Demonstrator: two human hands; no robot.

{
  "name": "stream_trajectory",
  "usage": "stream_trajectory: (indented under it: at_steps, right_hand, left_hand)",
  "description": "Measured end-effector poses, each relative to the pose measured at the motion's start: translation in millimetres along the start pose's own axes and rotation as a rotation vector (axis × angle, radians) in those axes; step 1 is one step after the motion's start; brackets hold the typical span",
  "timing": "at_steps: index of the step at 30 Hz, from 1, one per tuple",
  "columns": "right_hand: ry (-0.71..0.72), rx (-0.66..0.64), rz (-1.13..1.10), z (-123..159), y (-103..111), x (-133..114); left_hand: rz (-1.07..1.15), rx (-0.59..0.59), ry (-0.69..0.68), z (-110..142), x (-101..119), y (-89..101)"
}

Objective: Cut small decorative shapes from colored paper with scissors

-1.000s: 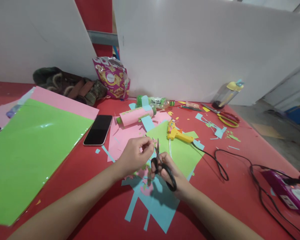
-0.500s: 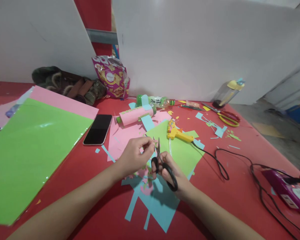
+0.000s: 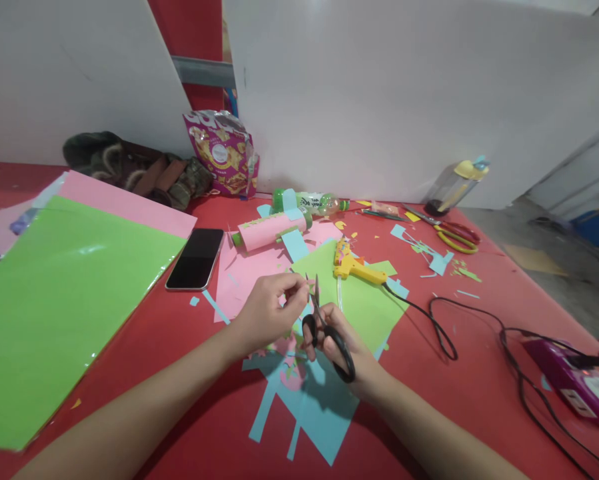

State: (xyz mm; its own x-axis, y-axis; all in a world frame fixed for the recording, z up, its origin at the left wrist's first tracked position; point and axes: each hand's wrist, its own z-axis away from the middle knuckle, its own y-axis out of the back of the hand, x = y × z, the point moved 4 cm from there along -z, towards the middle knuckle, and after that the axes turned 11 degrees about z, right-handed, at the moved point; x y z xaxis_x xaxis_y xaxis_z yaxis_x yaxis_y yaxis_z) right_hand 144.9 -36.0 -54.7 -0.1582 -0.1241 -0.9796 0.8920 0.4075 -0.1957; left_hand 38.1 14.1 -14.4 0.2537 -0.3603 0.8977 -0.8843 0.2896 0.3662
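My right hand [image 3: 352, 350] has its fingers through the black handles of a pair of scissors [image 3: 339, 347]; the blades point away from me and stand a little apart. Just left of the blades, my left hand [image 3: 272, 310] is closed in a pinch on a small paper piece [image 3: 310, 285], which looks pink and green. Most of that piece is hidden by the fingertips. Below both hands lie small pink and green cuttings [image 3: 292, 370] on a light blue sheet [image 3: 329, 413] with strips sticking out. A green sheet [image 3: 374, 317] lies beyond my right hand.
A yellow glue gun [image 3: 359, 270] rests on the green sheet, its cord running right to a purple power strip [image 3: 574, 383]. Behind are a pink-wrapped roll [image 3: 266, 232] and a green bottle [image 3: 319, 203]. A phone [image 3: 196, 260] lies left; larger scissors [image 3: 454, 237] lie right.
Both hands stay almost exactly where they were, and the scissor blades look about equally apart. No clear shift shows in the things on the table.
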Motion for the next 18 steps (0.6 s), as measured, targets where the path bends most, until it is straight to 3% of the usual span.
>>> stream_trajectory:
  at_steps: [18]
  right_hand:
    - [-0.007, 0.011, -0.006, -0.1, -1.4, -1.4]
  left_hand:
    - [0.036, 0.009, 0.013, 0.0, 0.4, 0.7]
